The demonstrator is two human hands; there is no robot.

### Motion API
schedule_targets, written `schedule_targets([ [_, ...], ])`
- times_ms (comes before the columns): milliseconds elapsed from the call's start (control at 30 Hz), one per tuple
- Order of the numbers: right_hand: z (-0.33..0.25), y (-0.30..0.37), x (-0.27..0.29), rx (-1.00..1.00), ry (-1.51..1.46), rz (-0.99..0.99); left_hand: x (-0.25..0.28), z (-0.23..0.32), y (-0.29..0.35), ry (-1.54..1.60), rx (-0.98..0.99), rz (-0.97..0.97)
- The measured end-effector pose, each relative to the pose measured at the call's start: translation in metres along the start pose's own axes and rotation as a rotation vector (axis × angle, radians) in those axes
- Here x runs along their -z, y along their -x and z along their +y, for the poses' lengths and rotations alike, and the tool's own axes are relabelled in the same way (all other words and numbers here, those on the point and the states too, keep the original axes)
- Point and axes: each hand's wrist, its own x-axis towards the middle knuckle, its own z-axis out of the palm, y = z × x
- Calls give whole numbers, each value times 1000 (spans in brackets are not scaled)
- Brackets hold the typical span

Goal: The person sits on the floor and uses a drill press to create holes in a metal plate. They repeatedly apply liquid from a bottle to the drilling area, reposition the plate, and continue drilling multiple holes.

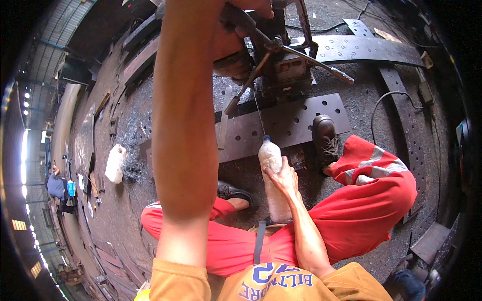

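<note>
My right hand [283, 176] is wrapped round a clear plastic bottle [277, 198] of whitish liquid, tilted with its dark blue cap away from me. From the cap a thin pale line, apparently a jet of liquid, runs to the underside of a drill press [288, 65]. The machine stands at a steel plate [301, 118] with drilled holes. My left arm stretches across the view to the top edge, where my left hand [256, 6] is partly cut off. Its fingers curl at the dark grip of one of the drill's spoked feed handles [241, 20].
More punched steel strips [361, 50] lie behind and to the right, with a black cable [376, 108] looping beside them. A white plastic jug [115, 164] stands left near metal shavings [134, 163]. My shoes [325, 131] flank the bottle. Far left, another person [56, 185] is at work.
</note>
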Motion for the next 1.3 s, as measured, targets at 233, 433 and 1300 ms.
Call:
schedule_targets([
  [233, 0, -7, -2, 12, 7, 35, -1, 2, -1, 1, 1, 1],
  [433, 1, -8, -3, 24, 8, 28, -1, 3, 0, 2, 0, 1],
  [1300, 1, -8, -2, 46, 19, 65, -1, 5, -1, 1, 8, -5],
])
